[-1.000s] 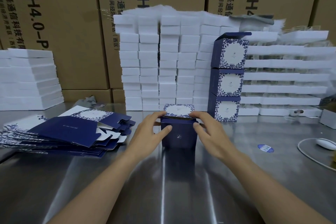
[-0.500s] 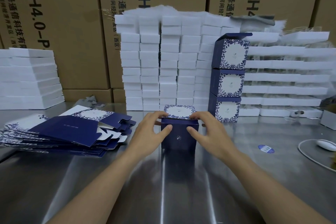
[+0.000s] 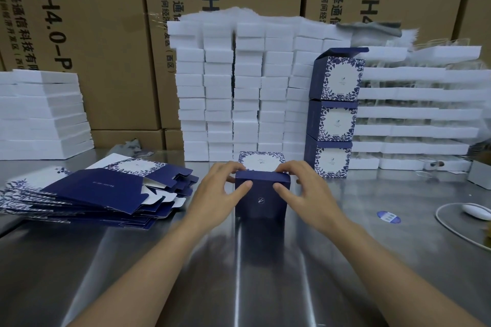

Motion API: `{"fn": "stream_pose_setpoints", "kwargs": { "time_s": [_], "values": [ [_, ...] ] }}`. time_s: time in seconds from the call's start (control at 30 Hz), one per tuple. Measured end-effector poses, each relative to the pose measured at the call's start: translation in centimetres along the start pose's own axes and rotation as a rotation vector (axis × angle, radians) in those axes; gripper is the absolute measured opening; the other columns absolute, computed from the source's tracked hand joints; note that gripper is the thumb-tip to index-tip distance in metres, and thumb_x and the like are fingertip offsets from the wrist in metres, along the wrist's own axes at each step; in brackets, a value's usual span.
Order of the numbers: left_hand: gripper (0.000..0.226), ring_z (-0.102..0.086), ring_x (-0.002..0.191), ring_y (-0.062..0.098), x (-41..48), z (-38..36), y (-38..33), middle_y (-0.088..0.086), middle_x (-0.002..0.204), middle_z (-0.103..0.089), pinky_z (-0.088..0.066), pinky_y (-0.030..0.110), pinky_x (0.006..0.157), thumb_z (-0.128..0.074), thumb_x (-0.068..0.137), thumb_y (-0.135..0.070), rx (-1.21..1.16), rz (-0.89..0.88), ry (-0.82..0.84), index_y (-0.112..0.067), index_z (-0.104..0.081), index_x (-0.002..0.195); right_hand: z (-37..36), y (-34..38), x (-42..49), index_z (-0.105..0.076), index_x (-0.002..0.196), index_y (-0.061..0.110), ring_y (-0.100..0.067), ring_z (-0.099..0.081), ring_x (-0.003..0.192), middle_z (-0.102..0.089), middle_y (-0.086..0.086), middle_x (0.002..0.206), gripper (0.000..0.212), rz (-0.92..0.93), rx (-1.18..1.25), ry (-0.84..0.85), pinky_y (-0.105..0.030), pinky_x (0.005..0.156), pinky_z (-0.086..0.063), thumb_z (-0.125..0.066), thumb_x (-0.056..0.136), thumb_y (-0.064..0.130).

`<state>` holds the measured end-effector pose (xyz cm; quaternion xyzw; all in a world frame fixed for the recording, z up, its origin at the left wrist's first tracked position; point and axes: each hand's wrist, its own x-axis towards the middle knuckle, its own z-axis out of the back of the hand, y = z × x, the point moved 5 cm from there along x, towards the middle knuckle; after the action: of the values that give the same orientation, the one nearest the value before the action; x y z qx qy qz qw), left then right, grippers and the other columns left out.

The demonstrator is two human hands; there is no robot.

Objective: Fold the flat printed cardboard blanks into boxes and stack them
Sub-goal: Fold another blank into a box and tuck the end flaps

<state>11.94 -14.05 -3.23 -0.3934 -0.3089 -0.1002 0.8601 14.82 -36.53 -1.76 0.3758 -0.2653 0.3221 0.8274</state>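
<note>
On the steel table (image 3: 239, 273), a blue box (image 3: 261, 199) is gripped at both upper corners.
It is pinched by the left hand (image 3: 220, 194) and the right hand (image 3: 305, 191), thumbs on the front and fingers curled over the top edge, seemingly so the lid can be tucked. Flat blanks (image 3: 93, 188) are piled leftward, and the finished stack (image 3: 334, 114) is set behind-right, with bare steel between.

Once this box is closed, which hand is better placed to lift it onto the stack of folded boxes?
Probably the right hand. It grips the box on the side nearer the three-box stack, which stands behind and right of it. The left hand sits toward the flat blanks.
</note>
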Motion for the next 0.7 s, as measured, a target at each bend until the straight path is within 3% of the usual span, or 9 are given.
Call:
{"fn": "stream_pose_setpoints", "kwargs": {
  "time_s": [0.1, 0.23, 0.3, 0.4, 0.47, 0.53, 0.6, 0.7],
  "values": [
    [0.026, -0.059, 0.107, -0.01, 0.2, 0.1, 0.3, -0.021, 0.123, -0.058, -0.05, 0.027, 0.088, -0.072, 0.098, -0.038, -0.07, 0.029, -0.037, -0.044, -0.062, 0.121, -0.1, -0.2, -0.1, -0.064, 0.129, 0.028, -0.008, -0.059, 0.116, -0.062, 0.014, 0.124, 0.036, -0.005, 0.013, -0.002, -0.041, 0.105, -0.048, -0.07, 0.095, 0.019],
    [0.043, -0.061, 0.116, 0.002, 0.3, 1.0, 0.7, -0.014, 0.124, -0.067, -0.054, 0.042, 0.1, -0.071, 0.1, -0.032, -0.125, 0.102, -0.117, -0.048, -0.054, 0.136, -0.6, -0.5, 0.0, -0.055, 0.143, 0.03, -0.002, -0.058, 0.119, -0.062, 0.013, 0.129, 0.065, 0.006, 0.03, 0.048, -0.039, 0.107, -0.049, -0.059, 0.088, -0.003],
    [0.047, -0.06, 0.122, 0.008, 0.4, 1.4, 0.7, -0.012, 0.127, -0.067, -0.053, 0.047, 0.102, -0.069, 0.101, -0.032, -0.143, 0.13, -0.138, -0.053, -0.05, 0.139, -0.9, -0.5, 0.1, -0.05, 0.148, 0.035, 0.004, -0.054, 0.116, -0.06, 0.018, 0.126, 0.069, 0.062, -0.029, 0.073, -0.036, 0.106, -0.049, -0.062, 0.092, -0.004],
    [0.048, -0.06, 0.121, 0.012, 0.2, 1.7, 0.0, -0.013, 0.127, -0.065, -0.053, 0.051, 0.102, -0.061, 0.104, -0.03, -0.146, 0.117, -0.168, -0.057, -0.045, 0.141, -1.2, 0.0, 0.1, -0.046, 0.149, 0.04, 0.003, -0.049, 0.108, -0.055, 0.024, 0.117, 0.07, 0.172, -0.165, 0.052, -0.037, 0.097, -0.053, -0.072, 0.093, 0.006],
    [0.052, -0.059, 0.121, 0.015, 0.1, 1.9, -0.9, -0.011, 0.127, -0.063, -0.052, 0.052, 0.103, -0.057, 0.103, -0.028, -0.139, 0.097, -0.198, -0.057, -0.042, 0.144, -1.2, 1.0, 0.1, -0.044, 0.15, 0.042, -0.006, -0.052, 0.113, -0.056, 0.019, 0.121, 0.072, 0.269, -0.233, 0.01, -0.038, 0.094, -0.054, -0.079, 0.091, 0.021],
    [0.058, -0.054, 0.123, 0.013, -0.1, 2.3, -2.2, -0.013, 0.127, -0.063, -0.045, 0.05, 0.109, -0.052, 0.095, -0.029, -0.096, 0.069, -0.24, -0.057, -0.039, 0.145, -1.2, 2.2, -0.1, -0.04, 0.155, 0.045, -0.014, -0.051, 0.13, -0.054, 0.012, 0.138, 0.079, 0.366, -0.26, -0.024, -0.04, 0.104, -0.05, -0.08, 0.087, 0.039],
    [0.064, -0.049, 0.124, 0.007, -0.3, 2.5, -3.8, -0.02, 0.127, -0.062, -0.035, 0.046, 0.114, -0.049, 0.089, -0.025, -0.018, -0.011, -0.256, -0.053, -0.039, 0.146, -1.2, 3.1, -0.3, -0.031, 0.161, 0.047, -0.02, -0.038, 0.15, -0.04, 0.008, 0.16, 0.092, 0.435, -0.265, -0.038, -0.038, 0.121, -0.036, -0.081, 0.083, 0.048],
    [0.068, -0.055, 0.126, 0.01, -0.7, 2.0, -5.4, -0.02, 0.129, -0.065, -0.042, 0.045, 0.111, -0.049, 0.089, -0.014, -0.103, -0.112, -0.138, -0.044, -0.042, 0.149, -1.5, 4.1, -0.6, -0.023, 0.164, 0.048, -0.023, -0.017, 0.162, -0.015, 0.004, 0.176, 0.109, 0.452, -0.24, -0.003, -0.04, 0.128, -0.021, -0.087, 0.076, 0.052]
  ]
}}
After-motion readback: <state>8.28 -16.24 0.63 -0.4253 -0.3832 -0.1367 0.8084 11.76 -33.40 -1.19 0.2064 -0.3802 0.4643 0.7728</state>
